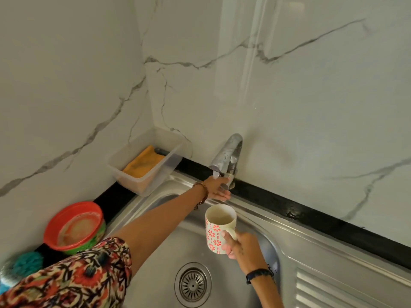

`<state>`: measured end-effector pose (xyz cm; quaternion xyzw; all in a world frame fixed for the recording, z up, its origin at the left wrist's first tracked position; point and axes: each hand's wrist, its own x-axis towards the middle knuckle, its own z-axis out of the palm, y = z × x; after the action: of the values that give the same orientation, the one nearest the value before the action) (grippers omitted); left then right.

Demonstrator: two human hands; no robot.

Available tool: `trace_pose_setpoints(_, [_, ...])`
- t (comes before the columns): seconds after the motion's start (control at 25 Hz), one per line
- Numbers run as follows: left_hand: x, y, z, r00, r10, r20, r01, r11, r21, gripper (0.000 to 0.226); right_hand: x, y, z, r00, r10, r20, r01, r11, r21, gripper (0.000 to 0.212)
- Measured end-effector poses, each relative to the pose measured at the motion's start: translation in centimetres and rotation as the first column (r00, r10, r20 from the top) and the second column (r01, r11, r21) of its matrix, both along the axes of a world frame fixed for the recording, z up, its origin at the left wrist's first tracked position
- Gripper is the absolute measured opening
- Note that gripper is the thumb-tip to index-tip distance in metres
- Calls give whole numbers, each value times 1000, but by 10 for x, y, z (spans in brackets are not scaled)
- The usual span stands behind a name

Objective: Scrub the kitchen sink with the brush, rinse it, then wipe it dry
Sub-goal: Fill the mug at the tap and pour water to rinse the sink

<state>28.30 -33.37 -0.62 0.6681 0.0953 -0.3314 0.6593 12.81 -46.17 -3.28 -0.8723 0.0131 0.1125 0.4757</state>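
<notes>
Head view, looking down into the steel sink; round drain strainer sits at the basin bottom.

Left hand reaches across the basin to the tap at the back rim. It lies at the base of the tap, under the spout — fingers blurred, so whether they grip the lever or merely rest on it cannot be told. A beaded bracelet sits on that wrist; a floral sleeve covers the upper arm.

Right hand holds a cream mug with a red flower pattern, fingers curled round the handle. Mug upright, over the basin, just below and in front of the spout.

Black counter strip runs between sink and marble wall. In the back left corner a clear plastic tub holds an orange cloth. Left of the sink: a red-rimmed bowl and, nearer, a teal scrubber, partly blurred. No brush can be identified with certainty.
</notes>
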Motion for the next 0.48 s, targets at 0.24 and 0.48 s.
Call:
trace_pose_setpoints(0.24, [5,13,-11,988,-30,-152,13,994,-108,39,-6,2,-9,999,29,37,-30,999,24,37])
trace_pose_setpoints(0.48, [4,15,-19,987,2,-159,-29,985,-168,43,-3,12,-13,999,44,1,-44,998,52,32])
